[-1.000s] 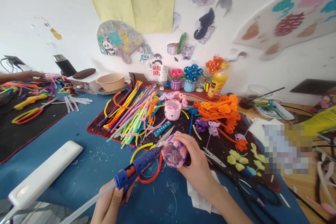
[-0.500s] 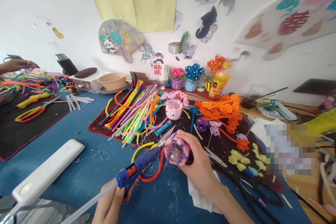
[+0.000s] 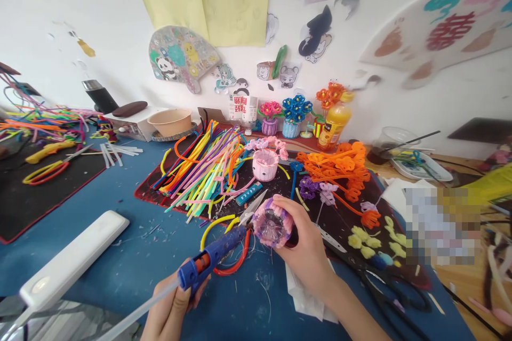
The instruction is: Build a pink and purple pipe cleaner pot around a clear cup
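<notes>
My left hand is closed around the handle of a blue hot glue gun, with a long translucent glue stick running out of its back end. The gun's nozzle points at the rim of a small pink and purple pipe-cleaner pot; whether it touches I cannot tell. My right hand grips this pot from the right, its clear round face turned toward me. Scissors with red and yellow handles lie beneath the gun. Behind the pot stands a pink pipe-cleaner pot with eyes.
Loose pipe cleaners lie left of centre, orange pipe-cleaner flowers to the right. Black scissors rest near my right forearm. A white bar-shaped device lies at left. Further back are an orange drink bottle and a bowl.
My right hand has turned the pink and purple pot so its round face shows more fully. The glue gun has barely moved. At the far left, another person's hand has left its earlier place.
</notes>
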Demonstrator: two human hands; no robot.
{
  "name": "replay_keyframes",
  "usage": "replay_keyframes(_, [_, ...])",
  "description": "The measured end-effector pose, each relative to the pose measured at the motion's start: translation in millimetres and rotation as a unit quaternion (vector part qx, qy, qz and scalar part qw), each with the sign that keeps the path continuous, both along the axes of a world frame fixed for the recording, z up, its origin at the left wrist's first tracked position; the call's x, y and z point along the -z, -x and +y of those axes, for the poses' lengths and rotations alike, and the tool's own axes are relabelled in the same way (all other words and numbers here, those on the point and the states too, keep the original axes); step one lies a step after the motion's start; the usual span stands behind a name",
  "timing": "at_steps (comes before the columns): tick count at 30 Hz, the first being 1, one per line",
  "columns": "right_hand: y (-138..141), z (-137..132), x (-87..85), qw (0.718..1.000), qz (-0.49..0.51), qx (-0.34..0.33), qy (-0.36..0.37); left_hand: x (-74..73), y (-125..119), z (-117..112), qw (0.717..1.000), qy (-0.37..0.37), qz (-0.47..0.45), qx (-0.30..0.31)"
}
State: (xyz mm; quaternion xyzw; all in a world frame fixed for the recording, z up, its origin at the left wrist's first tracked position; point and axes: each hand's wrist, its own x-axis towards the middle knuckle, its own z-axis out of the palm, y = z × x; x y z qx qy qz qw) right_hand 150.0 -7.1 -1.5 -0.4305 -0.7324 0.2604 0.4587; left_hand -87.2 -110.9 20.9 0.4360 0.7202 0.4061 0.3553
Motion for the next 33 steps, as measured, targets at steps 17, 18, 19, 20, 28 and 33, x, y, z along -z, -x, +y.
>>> replay_keyframes(17, [-2.4,2.1,0.9,1.0,0.0,0.015,-0.004,4.9,-3.3,-2.1,0.999,-0.031,-0.015,0.03])
replay_keyframes(18, [-2.5,2.1,1.0,1.0,-0.001,0.016,-0.003,5.5,-2.9,-2.3,0.999,-0.029,-0.019,0.031])
replay_keyframes(19, [-2.7,2.2,1.1,1.0,-0.001,0.017,-0.001,6.0,-2.3,-2.5,0.999,-0.024,-0.023,0.031])
replay_keyframes(20, [-2.8,2.3,1.2,1.0,-0.001,0.02,0.0,6.5,-1.7,-2.6,0.999,-0.015,-0.028,0.03])
replay_keyframes(28, [-3.6,2.3,0.5,1.0,0.002,0.024,0.013,9.3,-1.7,-0.6,0.998,0.028,-0.044,0.036])
replay_keyframes(33, [-2.8,1.6,-1.7,0.999,0.009,0.025,0.029,8.3,-5.1,-1.5,0.999,0.019,-0.037,0.031])
